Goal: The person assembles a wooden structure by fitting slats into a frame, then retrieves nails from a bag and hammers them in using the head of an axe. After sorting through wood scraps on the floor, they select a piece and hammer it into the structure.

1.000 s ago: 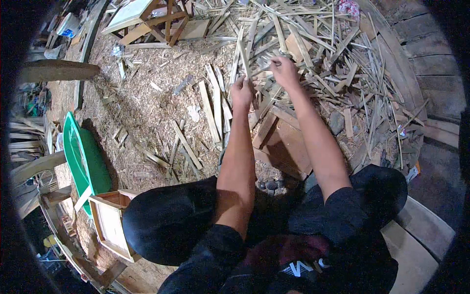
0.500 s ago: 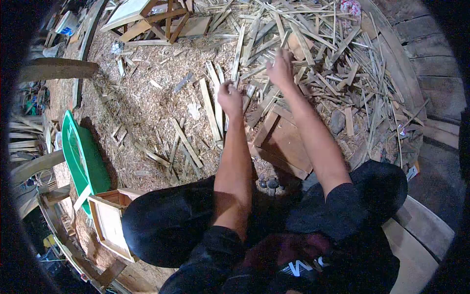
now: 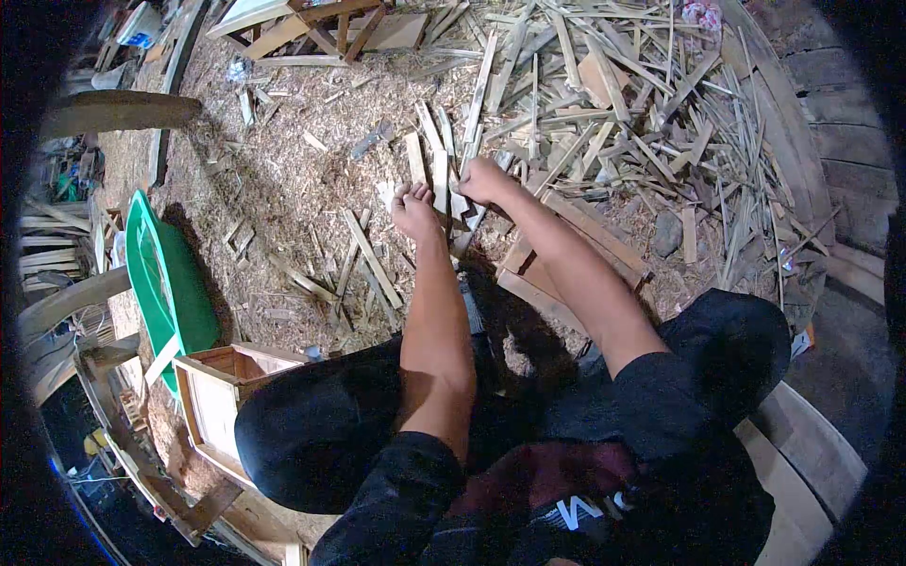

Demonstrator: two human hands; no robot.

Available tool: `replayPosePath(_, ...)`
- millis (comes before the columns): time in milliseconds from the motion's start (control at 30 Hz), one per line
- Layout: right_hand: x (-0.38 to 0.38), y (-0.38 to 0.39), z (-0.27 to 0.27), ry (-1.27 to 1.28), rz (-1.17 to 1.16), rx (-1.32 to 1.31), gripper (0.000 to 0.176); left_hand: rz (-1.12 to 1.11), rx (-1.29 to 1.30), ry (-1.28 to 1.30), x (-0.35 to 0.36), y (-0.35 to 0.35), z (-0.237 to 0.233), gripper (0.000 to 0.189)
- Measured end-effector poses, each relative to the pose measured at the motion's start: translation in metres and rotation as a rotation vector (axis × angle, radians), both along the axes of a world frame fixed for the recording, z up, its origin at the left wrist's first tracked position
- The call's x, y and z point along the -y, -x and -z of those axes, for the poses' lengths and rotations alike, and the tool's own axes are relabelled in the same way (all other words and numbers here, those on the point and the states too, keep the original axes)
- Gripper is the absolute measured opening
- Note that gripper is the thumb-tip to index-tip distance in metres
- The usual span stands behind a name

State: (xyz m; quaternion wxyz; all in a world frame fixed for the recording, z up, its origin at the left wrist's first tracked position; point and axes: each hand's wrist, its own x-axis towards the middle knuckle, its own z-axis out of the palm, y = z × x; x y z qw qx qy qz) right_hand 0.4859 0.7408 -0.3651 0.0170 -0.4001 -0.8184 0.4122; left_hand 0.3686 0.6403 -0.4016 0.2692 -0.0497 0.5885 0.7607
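My left hand (image 3: 413, 215) is over the shavings left of centre, palm partly up, its curled fingers slightly apart. Its fingertips are at the lower end of a short pale wood strip (image 3: 415, 158). Another pale strip (image 3: 441, 179) lies between the two hands. My right hand (image 3: 483, 181) is just to the right, its fingers closed beside a long thin slat (image 3: 481, 80); what they grip is hidden. Below my right forearm, a shallow wooden frame (image 3: 543, 292) lies tilted on the floor.
A large heap of scrap slats (image 3: 651, 123) covers the upper right. At left are a green plastic tub (image 3: 179, 283) and a wooden box (image 3: 212, 410) beside my knee. A slatted wooden piece (image 3: 311, 28) stands at the top. Curved boards (image 3: 779, 141) edge the right side.
My right hand has come down and left from the slat heap, towards my left hand. My left hand has moved slightly down and left. The wooden frame is tilted differently.
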Motion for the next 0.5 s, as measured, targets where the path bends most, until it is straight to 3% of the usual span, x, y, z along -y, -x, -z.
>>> replayPosePath(67, -0.005, -0.005, -0.007, 0.100, 0.090, 0.004, 0.034, -0.006, 0.011, -0.006, -0.002, 0.000, 0.000, 0.017)
replayPosePath(133, -0.013, -0.010, 0.001, 0.134, 0.066, 0.019, 0.031, 0.012, 0.011, -0.038, -0.006, -0.002, -0.007, 0.017)
replayPosePath(167, -0.011, -0.011, 0.005, 0.158, 0.109, -0.118, 0.029, -0.041, -0.002, 0.021, -0.011, -0.006, -0.010, 0.017)
replayPosePath(300, -0.021, -0.013, -0.019, 0.432, 0.287, -0.049, 0.018, -0.023, -0.097, 0.168, -0.031, -0.020, -0.037, 0.019)
replayPosePath(400, -0.025, -0.021, -0.023, 0.718, 0.610, -0.363, 0.014, -0.059, -0.187, 0.022, -0.061, -0.022, -0.045, 0.020)
replayPosePath(433, -0.031, -0.019, -0.028, 0.685, 0.578, -0.413, 0.013, -0.019, -0.161, -0.034, -0.067, -0.021, -0.051, 0.023)
replayPosePath(500, -0.036, -0.029, -0.051, 0.926, 0.682, -0.672, 0.017, 0.088, -0.197, 0.125, -0.082, -0.029, -0.089, 0.026)
